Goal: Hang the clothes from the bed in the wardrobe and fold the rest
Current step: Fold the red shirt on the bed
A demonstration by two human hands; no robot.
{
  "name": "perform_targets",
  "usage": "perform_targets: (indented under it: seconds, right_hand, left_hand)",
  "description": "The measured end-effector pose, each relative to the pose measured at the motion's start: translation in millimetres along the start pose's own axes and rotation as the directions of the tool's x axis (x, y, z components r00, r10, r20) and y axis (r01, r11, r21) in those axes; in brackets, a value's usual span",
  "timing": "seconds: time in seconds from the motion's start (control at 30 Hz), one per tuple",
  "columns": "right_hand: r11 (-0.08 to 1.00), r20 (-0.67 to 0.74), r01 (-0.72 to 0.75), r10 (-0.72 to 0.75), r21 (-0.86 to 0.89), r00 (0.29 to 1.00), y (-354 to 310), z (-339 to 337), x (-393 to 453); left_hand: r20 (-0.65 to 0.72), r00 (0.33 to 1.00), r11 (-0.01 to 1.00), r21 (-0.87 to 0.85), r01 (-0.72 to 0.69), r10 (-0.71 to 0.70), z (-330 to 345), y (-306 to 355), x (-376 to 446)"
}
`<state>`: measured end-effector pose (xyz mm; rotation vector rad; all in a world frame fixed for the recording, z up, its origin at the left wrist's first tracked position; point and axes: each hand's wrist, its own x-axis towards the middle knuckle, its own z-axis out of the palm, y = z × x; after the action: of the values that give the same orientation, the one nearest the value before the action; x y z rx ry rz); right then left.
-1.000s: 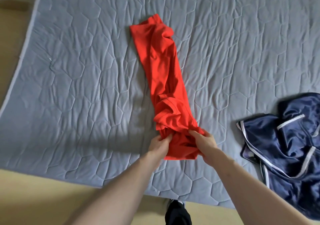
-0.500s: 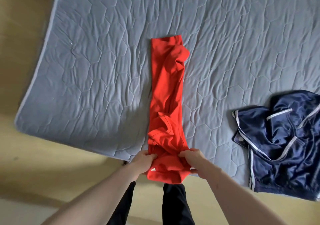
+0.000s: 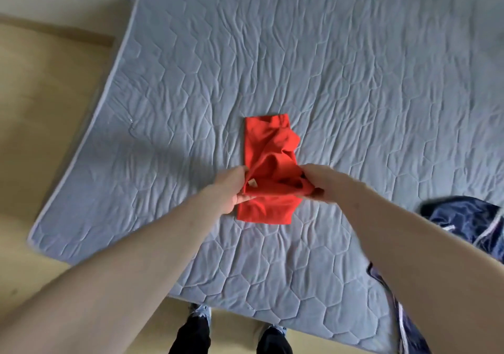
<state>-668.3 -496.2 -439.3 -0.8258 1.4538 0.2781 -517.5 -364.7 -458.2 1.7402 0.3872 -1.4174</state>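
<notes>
Two hands are on the red garment (image 3: pixel 268 168) mid-bed: the left hand (image 3: pixel 231 187) grips its left side and the right hand (image 3: pixel 317 183) grips its right side, fingers curled into the cloth on both. Compared with half a second ago, the long red strip is now doubled over; the near end, which was held at the mattress edge, has been carried forward and is laid across the middle, so the piece is seen at roughly half its former length. A small pale label (image 3: pixel 252 183) is exposed near the left fingers. The garment lies on the grey quilted bed cover (image 3: pixel 354 94), well clear of the edge. The fold is judged nearly made but not yet released or flattened; creases are visible in the upper half. A dark blue garment with white trim (image 3: pixel 469 225) is left crumpled at the right edge of the bed, untouched, partly hidden behind the right forearm. It is judged the next item, to be hung or folded. No wardrobe is in view.
</notes>
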Motion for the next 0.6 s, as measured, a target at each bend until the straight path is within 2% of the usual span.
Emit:
perform_targets:
  seconds: [0.1,0.17,0.23,0.3,0.33,0.4,0.5,0.6]
  right_hand:
    - [0.979,-0.067,0.136,-0.127,0.153,0.990,-50.4,-3.4,17.1]
    - [0.958,-0.162,0.206,-0.175,0.199,0.971,-65.2,-6.4,31.1]
    - [0.971,-0.233,0.224,-0.200,0.082,0.952,-59.3,-6.8,46.5]
    - [0.972,-0.298,0.175,-0.217,-0.159,0.930,-34.7,-4.5,64.6]
    - [0.950,-0.321,0.131,-0.223,-0.284,0.920,-18.1,-2.6,71.6]
    - [0.908,-0.320,0.071,-0.217,-0.412,0.922,18.4,3.3,79.9]
    - [0.936,-0.258,0.031,-0.128,-0.350,0.957,64.6,16.5,93.5]
    - [0.987,-0.212,0.066,-0.096,-0.144,0.973,90.5,33.9,108.4]
  left_hand:
    - [0.089,0.994,0.990,-0.131,-0.050,0.062,12.9,51.7,19.9]
    - [0.131,0.985,0.991,-0.095,-0.096,0.108,14.8,69.0,34.6]
    - [0.051,0.985,0.985,0.035,-0.168,0.167,10.8,66.5,52.7]
    - [-0.039,0.978,0.962,0.189,-0.195,0.206,1.9,48.2,70.4]
    - [-0.068,0.974,0.943,0.276,-0.188,0.215,-4.8,34.0,81.2]
    - [-0.083,0.977,0.883,0.448,-0.141,0.199,-18.2,2.0,95.5]
    - [-0.075,0.987,0.813,0.578,-0.071,0.140,-28.4,-39.1,107.9]
    - [-0.006,0.995,0.842,0.534,-0.083,0.101,-24.3,-68.1,119.8]
